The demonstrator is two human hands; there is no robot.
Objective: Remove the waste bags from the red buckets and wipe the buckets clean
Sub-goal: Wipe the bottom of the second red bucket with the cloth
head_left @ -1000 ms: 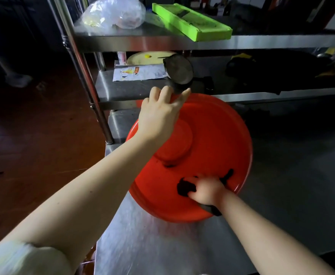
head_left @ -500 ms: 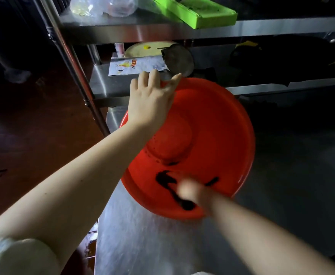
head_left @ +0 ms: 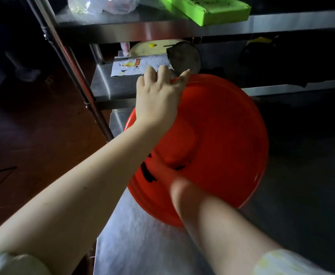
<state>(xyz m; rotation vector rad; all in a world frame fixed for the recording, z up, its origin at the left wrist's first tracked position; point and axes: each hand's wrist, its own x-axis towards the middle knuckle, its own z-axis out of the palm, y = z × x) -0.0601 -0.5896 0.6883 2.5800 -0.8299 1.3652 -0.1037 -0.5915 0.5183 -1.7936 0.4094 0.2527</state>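
- One red bucket [head_left: 226, 135] stood tipped on its edge on the steel surface [head_left: 135, 245], with its open mouth turned toward the camera and its lower rim on the metal.
- Two hands were at work, one on the bucket and one in it.
- The left hand [head_left: 158, 100] lay on the bucket's upper rim, its fingers stretched fairly straight over the edge and gripping nothing else.
- The right hand [head_left: 174, 183] was inside the bucket near the base and badly blurred. It was on one dark cloth [head_left: 147, 174], whose ends showed on either side, but how its fingers lay could not be told.
- Two steel shelves rose behind the bucket.
- The upper shelf [head_left: 162, 30] carried one bright green tray [head_left: 208, 8] and one clear plastic bag [head_left: 101, 4].
- The lower shelf [head_left: 111, 86] carried one printed packet [head_left: 137, 66], one pale round plate [head_left: 148, 48] and one dark round pan-like item [head_left: 184, 59], just behind the left fingertips.
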